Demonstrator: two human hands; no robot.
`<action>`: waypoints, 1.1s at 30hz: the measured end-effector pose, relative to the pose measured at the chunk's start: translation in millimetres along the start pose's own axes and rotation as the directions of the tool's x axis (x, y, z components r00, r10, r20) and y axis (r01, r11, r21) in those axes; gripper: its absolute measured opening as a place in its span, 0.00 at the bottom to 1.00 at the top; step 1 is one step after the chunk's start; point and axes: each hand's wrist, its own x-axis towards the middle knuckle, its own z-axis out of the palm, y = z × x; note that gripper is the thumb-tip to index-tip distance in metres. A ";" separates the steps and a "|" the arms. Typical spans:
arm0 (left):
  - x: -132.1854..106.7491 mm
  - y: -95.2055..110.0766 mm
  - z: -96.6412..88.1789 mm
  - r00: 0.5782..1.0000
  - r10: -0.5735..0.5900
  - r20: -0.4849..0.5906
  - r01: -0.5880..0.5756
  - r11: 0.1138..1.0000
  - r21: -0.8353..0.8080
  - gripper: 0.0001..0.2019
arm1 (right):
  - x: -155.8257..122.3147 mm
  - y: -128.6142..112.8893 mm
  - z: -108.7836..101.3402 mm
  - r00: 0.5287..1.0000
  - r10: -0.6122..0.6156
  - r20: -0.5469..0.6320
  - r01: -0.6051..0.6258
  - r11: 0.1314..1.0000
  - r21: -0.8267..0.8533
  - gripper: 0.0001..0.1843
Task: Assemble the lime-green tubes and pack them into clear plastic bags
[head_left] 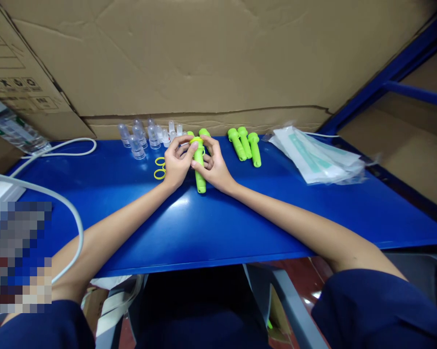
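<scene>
A lime-green flashlight body [200,177] stands tilted between my hands, its wider end away from me. The fingers and thumb of my left hand [179,164] close on that wide end, where a yellow ring-like edge [197,140] shows. My right hand [217,168] wraps the body's right side, thumb laid across it. Yellow rings [159,174] lie flat just left of my left hand. Behind that hand stand clear plastic caps [137,147] and small white parts [172,128]. Another green body [204,132] shows partly behind my fingers.
Three green flashlight bodies [245,145] lie right of centre on the blue table [160,242]. Clear plastic bags [315,157] with white and teal contents are at the right. A white cable [71,203] loops over the left side, near a water bottle [16,128]. Cardboard [189,58] stands behind.
</scene>
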 end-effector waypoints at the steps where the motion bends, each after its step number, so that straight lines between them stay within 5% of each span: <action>1: 0.1 0.0 -0.2 1.000 0.009 -0.004 -0.009 1.000 0.005 0.21 | 0.2 -1.2 0.5 1.000 0.005 -0.002 -0.005 1.000 0.007 0.44; 11: -2.8 4.0 3.7 0.999 -0.021 0.048 0.017 0.996 0.084 0.20 | 1.0 -2.6 0.6 0.991 0.135 -0.019 -0.133 0.988 0.079 0.42; 20: -3.6 15.9 -0.2 0.997 0.037 0.067 -0.054 0.956 0.287 0.16 | 2.0 6.0 -3.0 0.991 0.022 -0.134 -0.026 0.999 -0.027 0.38; 27: -2.7 1.9 -0.3 1.000 -0.006 0.019 0.002 0.975 0.223 0.15 | 2.9 5.5 -6.0 0.987 0.117 -0.114 -0.118 0.993 -0.010 0.28; 33: -2.0 -2.1 -0.5 0.999 -0.027 0.026 0.020 0.972 0.235 0.17 | 2.8 12.7 -5.4 0.986 0.128 -0.109 -0.129 0.992 0.002 0.32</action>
